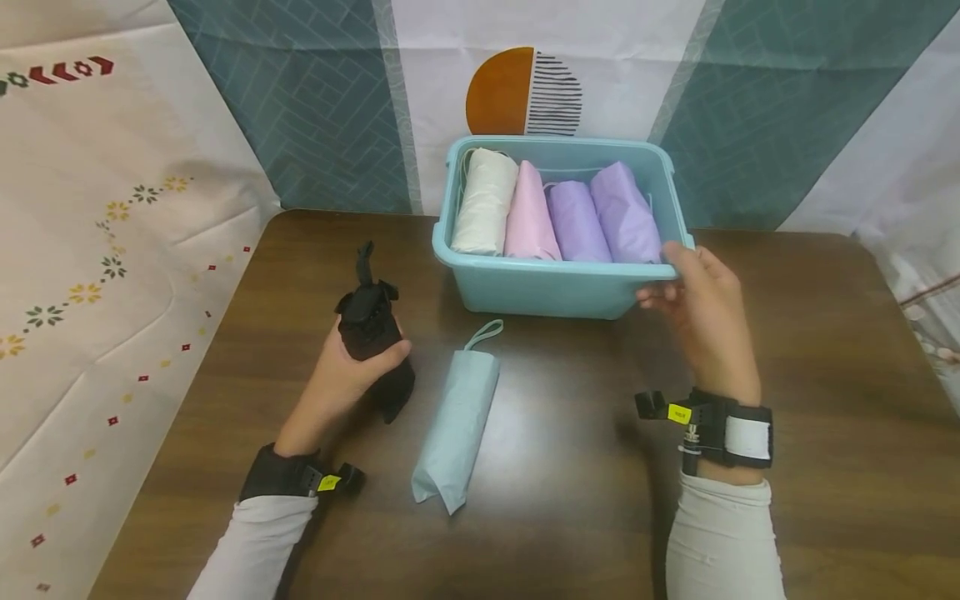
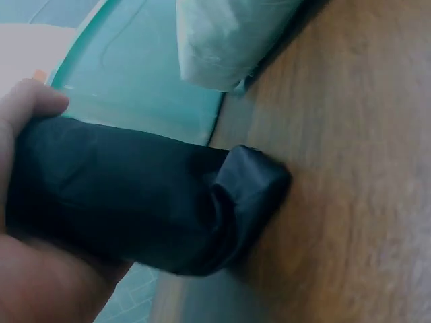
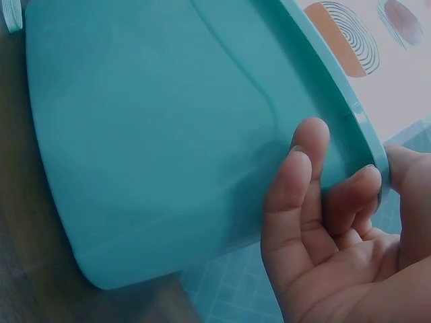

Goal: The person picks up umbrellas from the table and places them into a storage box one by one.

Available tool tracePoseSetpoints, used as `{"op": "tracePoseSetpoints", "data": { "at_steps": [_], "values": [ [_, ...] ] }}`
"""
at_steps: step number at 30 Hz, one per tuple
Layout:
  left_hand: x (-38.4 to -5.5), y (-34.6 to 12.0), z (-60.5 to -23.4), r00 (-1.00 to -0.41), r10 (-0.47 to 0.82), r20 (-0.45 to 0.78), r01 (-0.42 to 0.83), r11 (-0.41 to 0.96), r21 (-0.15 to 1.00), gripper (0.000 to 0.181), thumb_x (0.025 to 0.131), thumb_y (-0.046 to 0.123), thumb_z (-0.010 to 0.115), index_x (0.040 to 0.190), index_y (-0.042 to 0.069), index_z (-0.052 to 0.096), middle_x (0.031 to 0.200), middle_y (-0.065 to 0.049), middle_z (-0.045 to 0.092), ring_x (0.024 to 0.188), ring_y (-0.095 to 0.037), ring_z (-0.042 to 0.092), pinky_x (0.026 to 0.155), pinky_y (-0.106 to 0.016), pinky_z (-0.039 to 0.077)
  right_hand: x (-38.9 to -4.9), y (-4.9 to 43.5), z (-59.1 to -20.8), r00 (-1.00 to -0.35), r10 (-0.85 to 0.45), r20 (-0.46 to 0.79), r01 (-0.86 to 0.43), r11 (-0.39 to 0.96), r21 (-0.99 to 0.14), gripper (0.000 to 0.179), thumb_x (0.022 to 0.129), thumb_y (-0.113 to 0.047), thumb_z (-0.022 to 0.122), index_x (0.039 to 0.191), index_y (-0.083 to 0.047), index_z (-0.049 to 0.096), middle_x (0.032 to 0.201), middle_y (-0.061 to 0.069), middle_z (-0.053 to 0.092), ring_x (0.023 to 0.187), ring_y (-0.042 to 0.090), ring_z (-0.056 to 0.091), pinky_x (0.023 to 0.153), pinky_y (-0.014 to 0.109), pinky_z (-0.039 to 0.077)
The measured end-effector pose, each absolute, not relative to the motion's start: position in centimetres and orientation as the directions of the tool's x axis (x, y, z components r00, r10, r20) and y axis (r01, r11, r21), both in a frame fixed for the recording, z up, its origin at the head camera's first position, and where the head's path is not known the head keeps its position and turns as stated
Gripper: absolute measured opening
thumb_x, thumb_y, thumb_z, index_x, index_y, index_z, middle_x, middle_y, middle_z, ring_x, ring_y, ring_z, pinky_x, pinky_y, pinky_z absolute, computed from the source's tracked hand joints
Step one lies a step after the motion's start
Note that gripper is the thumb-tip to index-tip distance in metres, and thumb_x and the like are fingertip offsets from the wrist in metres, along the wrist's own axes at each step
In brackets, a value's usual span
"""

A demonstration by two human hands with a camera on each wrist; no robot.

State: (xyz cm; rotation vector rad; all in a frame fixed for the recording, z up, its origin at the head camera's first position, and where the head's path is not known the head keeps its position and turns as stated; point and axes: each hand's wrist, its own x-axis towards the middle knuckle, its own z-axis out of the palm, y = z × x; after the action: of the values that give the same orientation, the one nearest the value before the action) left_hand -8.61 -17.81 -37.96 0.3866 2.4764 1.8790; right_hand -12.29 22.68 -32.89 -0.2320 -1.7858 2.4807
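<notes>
My left hand (image 1: 348, 367) grips a folded black umbrella (image 1: 371, 325), its strap end pointing up and away in the head view. In the left wrist view the loose sleeve end of the black umbrella (image 2: 256, 195) hangs close over the table. My right hand (image 1: 708, 312) holds the front right corner of a light blue plastic bin (image 1: 540, 287), thumb over the rim and fingers beneath it. A light blue folded umbrella (image 1: 459, 421) with a wrist loop lies on the table between my hands.
Inside the bin, side by side, are a white folded umbrella (image 1: 487, 204), a pink one (image 1: 531, 217) and two purple ones (image 1: 622, 212). The wooden table (image 1: 825, 375) meets a patterned cloth (image 1: 300, 108) behind the bin. Another printed cloth (image 1: 112, 275) hangs along the left edge.
</notes>
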Motion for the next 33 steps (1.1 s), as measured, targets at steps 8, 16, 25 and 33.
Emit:
{"op": "tracePoseSetpoints", "data": {
  "at_steps": [8,16,25,33],
  "values": [
    [-8.4,-18.3,-39.3,-0.983,0.153,0.104,0.142,0.265,0.954,0.04,0.088,0.016,0.068,0.121,0.005,0.049,0.098,-0.011,0.061,0.09,-0.033,0.059,0.079,-0.044,0.044,-12.3,22.4,-33.1,-0.985,0.144,-0.093,0.044,-0.314,-0.948,0.032,0.092,-0.026,0.067,0.089,-0.003,0.046,0.069,0.007,0.038,0.063,0.022,0.058,0.069,0.033,0.053],
    [-8.5,-17.4,-37.2,-0.989,0.143,0.048,0.087,0.276,0.957,0.029,0.085,0.014,0.065,0.111,0.009,0.054,0.093,-0.01,0.061,0.084,-0.027,0.059,0.073,-0.042,0.047,-12.3,22.8,-33.4,-0.981,0.163,-0.103,0.052,-0.293,-0.955,0.035,0.091,-0.03,0.067,0.09,-0.003,0.046,0.071,0.008,0.038,0.065,0.022,0.059,0.068,0.033,0.052],
    [-9.2,-15.5,-32.3,-0.973,0.23,0.024,0.083,0.248,0.965,0.022,0.087,0.015,0.061,0.107,0.008,0.055,0.088,-0.014,0.06,0.071,-0.033,0.061,0.064,-0.047,0.049,-12.6,22.5,-33.0,-0.982,0.166,-0.092,0.049,-0.25,-0.967,0.038,0.09,-0.032,0.069,0.093,-0.001,0.047,0.072,0.008,0.04,0.067,0.023,0.059,0.071,0.035,0.052],
    [-10.5,-12.5,-28.7,-0.979,0.2,-0.048,-0.015,0.166,0.986,0.027,0.087,0.022,0.062,0.107,0.005,0.056,0.09,-0.018,0.061,0.076,-0.035,0.063,0.07,-0.047,0.05,-12.5,22.7,-33.1,-0.985,0.144,-0.095,0.05,-0.291,-0.955,0.037,0.09,-0.03,0.068,0.091,-0.001,0.046,0.073,0.009,0.038,0.065,0.022,0.058,0.069,0.033,0.053]
  ]
}}
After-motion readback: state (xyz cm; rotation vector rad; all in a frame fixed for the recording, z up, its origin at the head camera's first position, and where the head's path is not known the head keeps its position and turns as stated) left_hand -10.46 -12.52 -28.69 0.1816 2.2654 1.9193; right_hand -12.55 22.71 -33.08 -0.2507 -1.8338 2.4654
